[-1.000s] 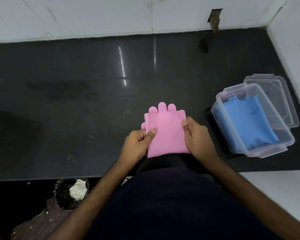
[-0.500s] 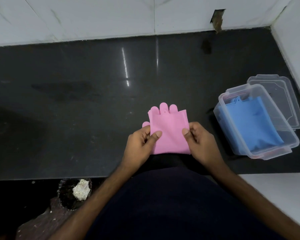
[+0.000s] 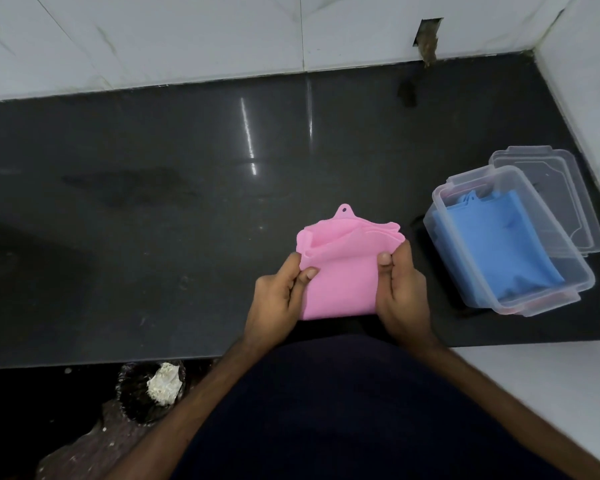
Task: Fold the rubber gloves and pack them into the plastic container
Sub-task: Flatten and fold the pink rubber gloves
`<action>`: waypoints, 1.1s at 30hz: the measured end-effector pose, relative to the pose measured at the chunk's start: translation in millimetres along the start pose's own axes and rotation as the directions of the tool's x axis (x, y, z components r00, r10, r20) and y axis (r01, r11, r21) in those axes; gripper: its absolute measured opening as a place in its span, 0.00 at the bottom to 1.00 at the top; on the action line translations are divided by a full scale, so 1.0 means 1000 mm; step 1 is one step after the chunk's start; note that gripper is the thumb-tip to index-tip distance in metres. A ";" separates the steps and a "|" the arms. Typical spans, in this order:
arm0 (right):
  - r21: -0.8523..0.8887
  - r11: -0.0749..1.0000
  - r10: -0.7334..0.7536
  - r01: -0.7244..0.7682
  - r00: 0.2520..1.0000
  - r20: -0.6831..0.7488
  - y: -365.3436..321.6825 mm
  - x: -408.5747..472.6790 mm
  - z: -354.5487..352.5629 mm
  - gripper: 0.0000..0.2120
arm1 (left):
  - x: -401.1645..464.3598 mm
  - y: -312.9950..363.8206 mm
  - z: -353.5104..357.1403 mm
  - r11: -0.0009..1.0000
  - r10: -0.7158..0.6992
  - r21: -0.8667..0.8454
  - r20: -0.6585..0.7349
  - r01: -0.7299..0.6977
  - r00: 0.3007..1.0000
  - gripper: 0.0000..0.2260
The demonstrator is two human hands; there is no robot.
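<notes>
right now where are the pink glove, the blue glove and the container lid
pink glove (image 3: 340,282), head view, its folded front face
blue glove (image 3: 492,244), head view, its flat middle
container lid (image 3: 568,188), head view, its clear top

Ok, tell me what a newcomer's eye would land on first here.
The folded pink glove stands out first, bright against the dark counter near its front edge, pinched on each side by the left hand and right hand. To the right sits the clear plastic container, open, with a blue glove inside and its lid lying behind it.

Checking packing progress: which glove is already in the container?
The blue glove, lying in the clear container; the pink glove is held by both hands.
</notes>
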State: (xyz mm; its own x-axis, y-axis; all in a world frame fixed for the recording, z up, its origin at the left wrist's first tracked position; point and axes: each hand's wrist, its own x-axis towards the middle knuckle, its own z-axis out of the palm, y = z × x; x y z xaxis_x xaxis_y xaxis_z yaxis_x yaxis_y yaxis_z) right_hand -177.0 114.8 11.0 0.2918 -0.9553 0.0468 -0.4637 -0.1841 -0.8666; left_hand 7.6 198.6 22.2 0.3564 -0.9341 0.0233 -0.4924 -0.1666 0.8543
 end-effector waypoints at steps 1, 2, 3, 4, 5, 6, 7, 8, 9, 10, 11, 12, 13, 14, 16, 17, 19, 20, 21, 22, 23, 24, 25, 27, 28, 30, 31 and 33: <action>-0.018 1.000 0.019 -0.019 1.000 0.011 0.000 0.002 0.001 0.14 | 0.001 -0.002 0.002 0.999 -0.038 0.000 0.004 0.038 0.999 0.20; -0.036 0.999 0.041 -0.039 0.999 0.029 0.001 0.004 0.003 0.12 | 0.002 -0.004 0.004 0.997 -0.073 0.008 0.010 0.073 0.997 0.18; -0.052 0.997 0.064 -0.061 0.996 0.054 0.002 0.006 0.004 0.12 | 0.003 -0.006 0.005 0.994 -0.104 0.021 0.015 0.103 0.995 0.18; -0.071 0.994 0.089 -0.083 0.993 0.083 0.004 0.008 0.004 0.12 | 0.003 -0.008 0.006 0.991 -0.132 0.032 0.024 0.131 0.991 0.17; -0.096 0.990 0.111 -0.101 0.988 0.109 0.006 0.010 0.004 0.12 | 0.003 -0.010 0.006 0.986 -0.163 0.035 0.037 0.162 0.986 0.18; -0.125 0.986 0.130 -0.114 0.983 0.132 0.008 0.012 0.004 0.12 | 0.003 -0.011 0.006 0.980 -0.196 0.030 0.053 0.194 0.979 0.19; -0.152 0.981 0.145 -0.122 0.978 0.149 0.009 0.013 0.004 0.12 | 0.003 -0.012 0.007 0.974 -0.228 0.021 0.068 0.227 0.971 0.20; -0.175 0.976 0.155 -0.126 0.975 0.160 0.010 0.015 0.004 0.13 | 0.003 -0.013 0.006 0.966 -0.260 0.008 0.082 0.260 0.962 0.21; -0.198 0.972 0.162 -0.128 0.972 0.170 0.010 0.017 0.003 0.13 | 0.003 -0.014 0.006 0.956 -0.290 -0.010 0.096 0.292 0.952 0.21; -0.225 0.966 0.170 -0.128 0.969 0.180 0.010 0.018 0.003 0.14 | 0.002 -0.014 0.006 0.946 -0.318 -0.032 0.109 0.323 0.942 0.21; -0.254 0.959 0.176 -0.126 0.966 0.189 0.010 0.019 0.003 0.14 | 0.002 -0.014 0.006 0.936 -0.340 -0.053 0.120 0.348 0.933 0.22; -0.279 0.953 0.178 -0.120 0.965 0.192 0.009 0.020 0.003 0.15 | 0.002 -0.014 0.006 0.927 -0.358 -0.068 0.127 0.368 0.925 0.22; -0.298 0.948 0.177 -0.114 0.965 0.193 0.008 0.021 0.003 0.15 | 0.001 -0.014 0.005 0.920 -0.371 -0.080 0.133 0.383 0.919 0.22; -0.315 0.943 0.177 -0.110 0.965 0.191 0.007 0.022 0.003 0.15 | 0.001 -0.015 0.005 0.915 -0.381 -0.086 0.138 0.394 0.914 0.22; -0.344 0.932 0.189 -0.114 0.963 0.193 0.006 0.024 0.001 0.15 | 0.001 -0.015 0.005 0.903 -0.404 -0.088 0.150 0.419 0.902 0.21; -0.356 0.926 0.201 -0.121 0.960 0.195 0.005 0.024 0.000 0.15 | 0.002 -0.015 0.005 0.898 -0.417 -0.083 0.151 0.432 0.896 0.21; -0.415 0.902 0.217 -0.119 0.956 0.198 0.002 0.024 -0.001 0.15 | 0.003 -0.015 0.005 0.892 -0.433 -0.075 0.144 0.446 0.890 0.20; -0.472 0.876 0.213 -0.098 0.957 0.197 0.000 0.024 -0.001 0.15 | 0.004 -0.015 0.006 0.890 -0.436 -0.077 0.141 0.449 0.889 0.20; -0.532 0.845 0.193 -0.062 0.962 0.195 -0.003 0.022 -0.001 0.14 | 0.004 -0.015 0.006 0.888 -0.440 -0.080 0.141 0.453 0.887 0.19; -0.575 0.818 0.155 -0.016 0.969 0.194 -0.005 0.021 -0.001 0.15 | 0.005 -0.015 0.007 0.886 -0.443 -0.083 0.141 0.456 0.886 0.19; -0.599 0.799 0.098 0.040 0.976 0.195 -0.007 0.020 -0.001 0.19 | 0.004 -0.015 0.007 0.885 -0.444 -0.087 0.140 0.458 0.885 0.18; -0.608 0.787 0.025 0.103 0.980 0.199 -0.009 0.020 -0.001 0.24 | 0.004 -0.015 0.007 0.885 -0.443 -0.089 0.139 0.457 0.886 0.18; -0.608 0.773 -0.059 0.180 0.975 0.214 -0.011 0.022 -0.001 0.27 | 0.004 -0.016 0.007 0.885 -0.442 -0.090 0.138 0.456 0.886 0.18; -0.583 0.736 -0.199 0.344 0.933 0.300 -0.013 0.028 0.000 0.30 | 0.004 -0.016 0.007 0.887 -0.441 -0.081 0.136 0.454 0.887 0.18; -0.568 0.717 -0.224 0.405 0.905 0.363 -0.013 0.031 0.003 0.30 | 0.004 -0.016 0.006 0.888 -0.442 -0.075 0.136 0.454 0.887 0.18; -0.555 0.681 -0.196 0.478 0.849 0.491 -0.013 0.034 0.013 0.31 | 0.004 -0.015 0.005 0.887 -0.448 -0.061 0.135 0.458 0.884 0.18; -0.559 0.665 -0.161 0.496 0.826 0.540 -0.011 0.035 0.019 0.31 | 0.004 -0.015 0.004 0.883 -0.455 -0.060 0.137 0.466 0.880 0.18; -0.566 0.660 -0.101 0.493 0.806 0.584 -0.002 0.033 0.028 0.30 | 0.004 -0.012 0.001 0.868 -0.472 -0.086 0.159 0.488 0.867 0.19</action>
State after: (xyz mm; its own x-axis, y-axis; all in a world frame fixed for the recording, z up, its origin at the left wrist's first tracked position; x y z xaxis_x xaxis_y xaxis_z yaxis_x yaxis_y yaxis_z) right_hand -143.3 90.4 0.8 0.7704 -0.6160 -0.1645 -0.6359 -0.7238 -0.2680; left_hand 13.7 196.4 11.5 0.4149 -0.7817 -0.4657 -0.1849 -0.5736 0.7980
